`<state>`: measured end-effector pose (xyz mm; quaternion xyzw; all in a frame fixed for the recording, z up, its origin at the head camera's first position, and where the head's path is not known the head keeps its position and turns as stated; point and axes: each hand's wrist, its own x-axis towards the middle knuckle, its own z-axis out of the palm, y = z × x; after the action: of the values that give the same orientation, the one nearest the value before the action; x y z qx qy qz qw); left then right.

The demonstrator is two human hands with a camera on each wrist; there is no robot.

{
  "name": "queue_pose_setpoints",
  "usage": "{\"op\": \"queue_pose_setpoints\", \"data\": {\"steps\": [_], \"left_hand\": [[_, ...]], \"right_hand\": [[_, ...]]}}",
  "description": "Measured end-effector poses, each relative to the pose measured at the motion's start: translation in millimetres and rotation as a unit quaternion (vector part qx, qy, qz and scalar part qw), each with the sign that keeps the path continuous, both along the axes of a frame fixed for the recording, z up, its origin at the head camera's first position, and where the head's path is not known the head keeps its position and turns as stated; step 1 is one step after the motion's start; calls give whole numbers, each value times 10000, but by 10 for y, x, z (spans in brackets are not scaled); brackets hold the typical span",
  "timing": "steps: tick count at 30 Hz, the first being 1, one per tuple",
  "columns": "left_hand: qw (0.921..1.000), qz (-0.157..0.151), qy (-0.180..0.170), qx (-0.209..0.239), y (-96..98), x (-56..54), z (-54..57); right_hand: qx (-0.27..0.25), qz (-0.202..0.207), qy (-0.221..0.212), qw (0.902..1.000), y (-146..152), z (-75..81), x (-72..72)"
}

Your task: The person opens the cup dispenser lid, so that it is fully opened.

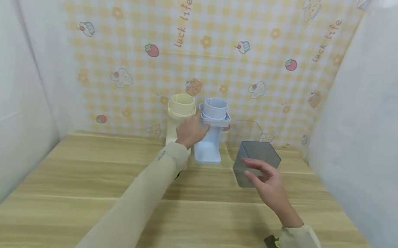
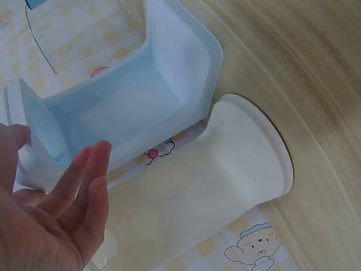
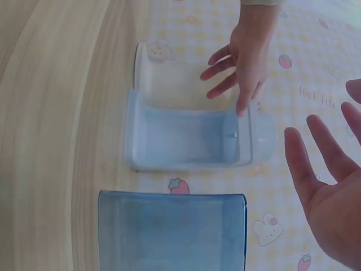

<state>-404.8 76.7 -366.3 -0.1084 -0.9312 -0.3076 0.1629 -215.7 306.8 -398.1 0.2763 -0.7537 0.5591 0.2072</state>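
Observation:
My left hand reaches to a pale blue stand with a round ring-shaped top, its thumb right at the upper rim. The other fingers stretch out loosely beside the stand. Partly hidden behind that hand is a cream stand of similar shape, close on the left; both stand upright. My right hand hovers with fingers apart, overlapping a see-through grey-blue container in the head view. In the right wrist view, that container lies apart from the hand, and nothing sits between the fingers.
A wood-grain table spans the front. Behind the stands hangs a yellow checked cloth with cartoon prints. White sheets close off both sides. A small dark object shows at the right cuff.

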Motion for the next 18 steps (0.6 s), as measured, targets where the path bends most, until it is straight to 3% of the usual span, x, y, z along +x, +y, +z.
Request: {"op": "queue_pose_setpoints", "data": {"steps": [7,18], "left_hand": [[10000,-28,68,-9,-6,-62,0],[9999,-84,-99,-93,6,-101,-19]], "right_hand": [[44,-89,-150,9998,-94,-13,-10],[122,-119,-225,9996,-114,-86,11]]}}
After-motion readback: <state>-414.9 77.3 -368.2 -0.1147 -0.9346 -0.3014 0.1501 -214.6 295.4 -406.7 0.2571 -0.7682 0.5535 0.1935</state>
